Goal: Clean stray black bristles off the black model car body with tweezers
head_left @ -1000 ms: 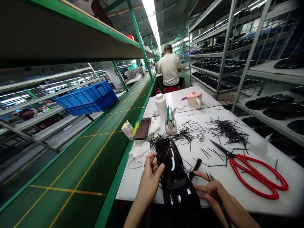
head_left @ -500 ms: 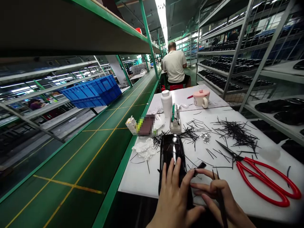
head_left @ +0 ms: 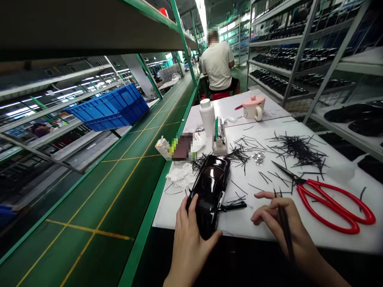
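A glossy black model car [head_left: 210,180] lies on the white table, angled slightly, with one door [head_left: 235,206] swung out on its right side. Around the car's near end is my left hand [head_left: 191,235], its fingers along the left side and its thumb by the right rear. My right hand [head_left: 281,219] hovers right of the open door, apart from the car. Dark pointed tweezers [head_left: 284,223] rest in its grip, tips up. Thin black strips [head_left: 239,199] lie near the door.
Red-handled scissors [head_left: 332,203] lie at the right, below a pile of black strips [head_left: 299,149]. Farther back stand a white bottle [head_left: 207,117], a tool holder [head_left: 220,145] and a lidded mug [head_left: 253,108]. A green conveyor [head_left: 119,183] runs along the left; a person [head_left: 217,65] sits ahead.
The car has turned, and its door now shows standing out. My left hand has shifted from the car's top to its near end. My right hand has drawn away rightward with the tweezers.
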Available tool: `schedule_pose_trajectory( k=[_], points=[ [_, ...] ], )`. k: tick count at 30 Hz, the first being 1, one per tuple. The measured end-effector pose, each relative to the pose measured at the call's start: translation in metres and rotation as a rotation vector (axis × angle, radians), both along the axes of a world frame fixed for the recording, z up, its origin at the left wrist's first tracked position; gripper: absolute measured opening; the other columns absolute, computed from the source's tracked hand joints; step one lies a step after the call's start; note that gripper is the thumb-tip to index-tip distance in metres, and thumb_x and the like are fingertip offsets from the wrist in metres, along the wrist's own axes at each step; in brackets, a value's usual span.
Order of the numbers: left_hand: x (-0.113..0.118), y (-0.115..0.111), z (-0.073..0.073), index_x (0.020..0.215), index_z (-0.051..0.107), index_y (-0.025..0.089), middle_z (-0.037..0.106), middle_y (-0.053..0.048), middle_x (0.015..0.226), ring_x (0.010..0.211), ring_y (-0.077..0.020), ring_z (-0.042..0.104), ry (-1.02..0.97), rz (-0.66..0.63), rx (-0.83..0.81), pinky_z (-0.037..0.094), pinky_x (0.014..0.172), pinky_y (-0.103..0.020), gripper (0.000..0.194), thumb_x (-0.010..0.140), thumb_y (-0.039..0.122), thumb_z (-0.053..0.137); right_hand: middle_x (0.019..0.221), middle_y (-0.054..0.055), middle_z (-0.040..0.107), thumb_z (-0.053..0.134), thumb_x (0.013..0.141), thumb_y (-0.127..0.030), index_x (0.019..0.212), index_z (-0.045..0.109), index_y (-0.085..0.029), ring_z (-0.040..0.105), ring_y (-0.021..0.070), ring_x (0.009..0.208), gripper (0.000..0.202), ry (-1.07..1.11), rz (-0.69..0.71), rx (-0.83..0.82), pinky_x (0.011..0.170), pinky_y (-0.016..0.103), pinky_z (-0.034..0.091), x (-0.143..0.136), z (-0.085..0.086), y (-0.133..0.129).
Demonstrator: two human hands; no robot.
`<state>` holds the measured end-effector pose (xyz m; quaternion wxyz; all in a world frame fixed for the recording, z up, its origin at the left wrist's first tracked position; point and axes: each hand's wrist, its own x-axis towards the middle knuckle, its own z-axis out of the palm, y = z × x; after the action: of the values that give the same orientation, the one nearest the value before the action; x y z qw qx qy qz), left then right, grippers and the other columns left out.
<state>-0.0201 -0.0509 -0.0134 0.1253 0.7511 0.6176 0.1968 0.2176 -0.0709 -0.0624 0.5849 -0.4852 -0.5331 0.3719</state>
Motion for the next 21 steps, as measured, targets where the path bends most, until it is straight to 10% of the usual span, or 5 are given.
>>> schedule_pose_trajectory(
  k=[11, 21],
  points=[
    [-0.03, 0.024, 0.036, 0.138, 0.042, 0.031, 0.038, -0.01, 0.149, 0.141, -0.0332, 0.038, -0.064, -0.144, -0.086, 0.034, 0.115, -0.056, 0.074, 0.071, 0.022, 0.073, 0.107, 0.008, 0.057, 0.047, 0.092, -0.064, 0.123, 0.043, -0.027, 0.068, 0.0217, 0.086, 0.048, 0.028, -0.125, 0.081, 0.082, 0.042, 0.059, 0.022, 0.004, 0.005],
    [-0.01, 0.027, 0.072, 0.135, 0.046, 0.031, 0.042, -0.008, 0.15, 0.137, -0.0326, 0.045, -0.013, -0.159, 0.097, 0.043, 0.11, -0.049, 0.068, 0.072, 0.03, 0.074, 0.108, 0.004, 0.07, 0.062, 0.092, -0.023, 0.113, 0.065, -0.03, 0.068, 0.0221, 0.102, 0.022, -0.387, -0.033, 0.255, 0.089, 0.034, 0.056, 0.026, 0.064, 0.027]
  ],
)
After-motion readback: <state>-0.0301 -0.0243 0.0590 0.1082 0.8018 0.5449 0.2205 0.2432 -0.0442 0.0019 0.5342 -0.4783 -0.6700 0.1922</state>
